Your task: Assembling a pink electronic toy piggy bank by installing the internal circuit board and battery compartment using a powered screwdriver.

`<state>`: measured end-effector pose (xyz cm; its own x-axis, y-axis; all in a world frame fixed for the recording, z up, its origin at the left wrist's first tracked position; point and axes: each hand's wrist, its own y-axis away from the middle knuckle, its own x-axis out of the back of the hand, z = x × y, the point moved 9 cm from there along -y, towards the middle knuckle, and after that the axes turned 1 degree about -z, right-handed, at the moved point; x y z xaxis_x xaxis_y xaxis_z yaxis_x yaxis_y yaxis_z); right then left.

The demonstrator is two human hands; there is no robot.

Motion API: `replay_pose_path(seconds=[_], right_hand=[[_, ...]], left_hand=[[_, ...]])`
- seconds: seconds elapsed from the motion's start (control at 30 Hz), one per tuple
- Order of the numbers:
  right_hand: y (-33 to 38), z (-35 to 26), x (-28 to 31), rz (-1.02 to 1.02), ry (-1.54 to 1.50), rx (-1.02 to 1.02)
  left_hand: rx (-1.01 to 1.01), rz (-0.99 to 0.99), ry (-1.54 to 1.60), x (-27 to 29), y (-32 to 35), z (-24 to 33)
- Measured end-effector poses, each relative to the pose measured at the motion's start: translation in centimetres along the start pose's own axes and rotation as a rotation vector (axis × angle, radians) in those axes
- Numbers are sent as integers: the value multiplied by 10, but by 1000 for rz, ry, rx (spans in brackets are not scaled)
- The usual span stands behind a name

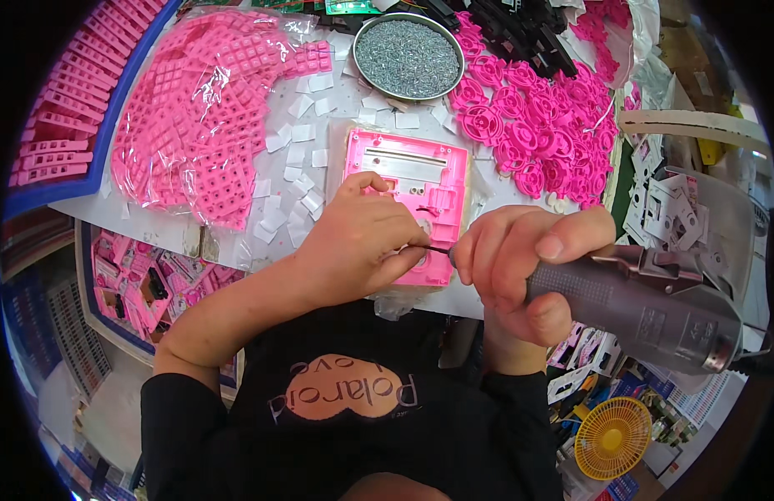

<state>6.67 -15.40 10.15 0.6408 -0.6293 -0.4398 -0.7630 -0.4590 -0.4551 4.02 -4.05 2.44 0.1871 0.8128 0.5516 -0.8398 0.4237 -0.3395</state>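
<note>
My right hand (520, 263) is wrapped round a grey electric screwdriver (646, 313), which lies almost level, its thin dark bit (438, 249) pointing left. Thumb and fingertips of my left hand (357, 230) are pinched together at the bit's tip. Whatever they hold there is too small and too covered to make out. Beneath that hand a pink plastic casing (455, 179) lies with its inside facing up, showing a silver strip (403, 164) and small wires. The left hand covers part of the casing's left side.
Beyond the casing stands a round metal dish of small screws (408, 58). Bagged pink keypads (211, 108) lie left, with white paper squares (299, 134) scattered between. Pink ring-shaped parts (529, 117) and black parts (520, 33) are heaped right. A blue-edged tray (94, 179) stands far left.
</note>
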Motion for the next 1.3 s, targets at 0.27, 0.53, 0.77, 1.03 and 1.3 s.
replay_pose_path(seconds=[0.27, 0.53, 0.77, 1.03, 1.3], right_hand=[[19, 21, 25, 140, 279, 3], [28, 48, 22, -16, 488, -26], [17, 50, 38, 20, 263, -118], [-12, 10, 26, -12, 89, 44], [1, -45, 42, 447, 823, 224]], left_hand=[[-37, 3, -345, -7, -2, 2], [-109, -93, -521, -23, 1, -2], [-49, -199, -129, 7, -19, -32], [234, -224, -1053, 81, -81, -166], [218, 65, -497, 113, -78, -113]])
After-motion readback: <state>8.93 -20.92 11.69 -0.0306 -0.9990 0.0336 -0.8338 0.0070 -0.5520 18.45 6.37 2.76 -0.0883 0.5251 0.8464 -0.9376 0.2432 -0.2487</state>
